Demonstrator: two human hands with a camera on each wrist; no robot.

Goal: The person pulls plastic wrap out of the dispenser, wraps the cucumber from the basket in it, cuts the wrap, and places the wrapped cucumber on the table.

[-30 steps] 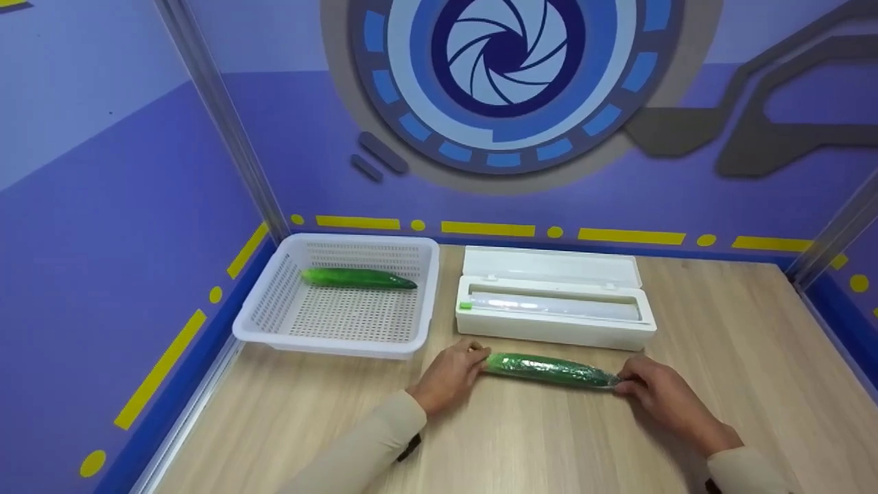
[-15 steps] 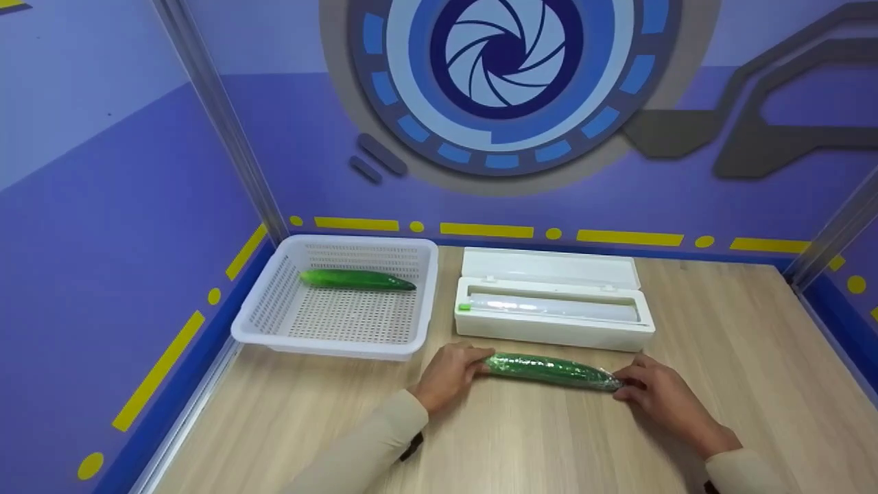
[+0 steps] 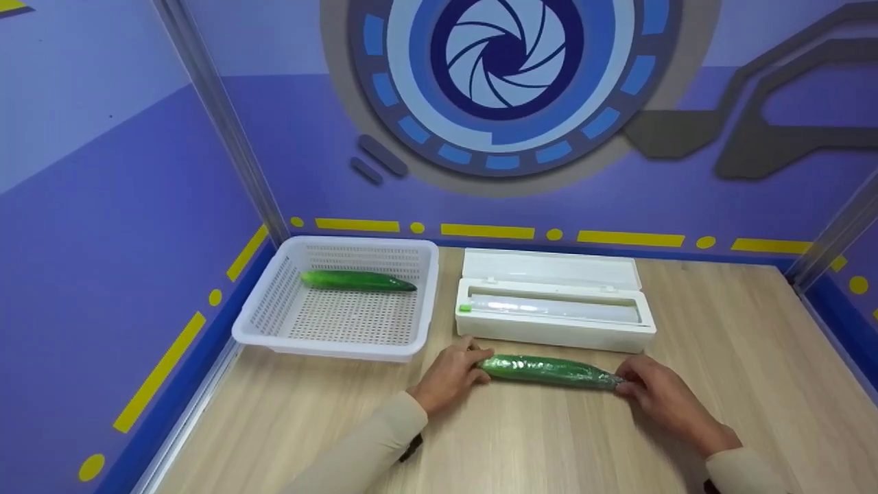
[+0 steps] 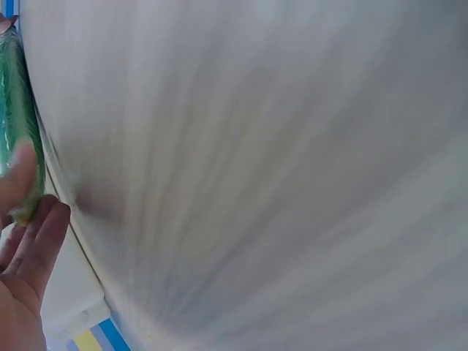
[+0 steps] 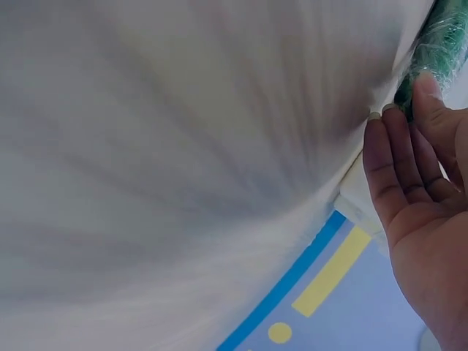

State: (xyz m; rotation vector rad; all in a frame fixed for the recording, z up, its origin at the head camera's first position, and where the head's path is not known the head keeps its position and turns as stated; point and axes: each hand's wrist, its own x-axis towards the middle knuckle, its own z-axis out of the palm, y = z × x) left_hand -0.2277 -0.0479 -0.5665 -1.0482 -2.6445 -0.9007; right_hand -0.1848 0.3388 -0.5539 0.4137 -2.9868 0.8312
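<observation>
A cucumber (image 3: pixel 549 370) wrapped in shiny, wrinkled cling film lies crosswise close over the tabletop. My left hand (image 3: pixel 447 377) grips its paler end between thumb and fingers, and in the left wrist view the thumb (image 4: pixel 20 172) is on the near side of it. At the dark, tapered end my right hand (image 3: pixel 662 392) pinches the tip and the film around it. Up close in the right wrist view, creased film (image 5: pixel 439 47) covers the green skin, with the thumb and fingertips at the tip.
Behind the hands stands a white cling film box (image 3: pixel 555 335), lid (image 3: pixel 549 267) raised, with a film roll (image 3: pixel 549 309) and a green slider (image 3: pixel 465 308). To its left, a white perforated basket (image 3: pixel 329 348) holds another cucumber (image 3: pixel 360 280). Patterned walls (image 3: pixel 274 151) bound the table.
The wrapped cucumber has turned slightly between my hands, and my left fingers have shifted around its paler end. The right hand stays at the tip. Basket and box have not moved.
</observation>
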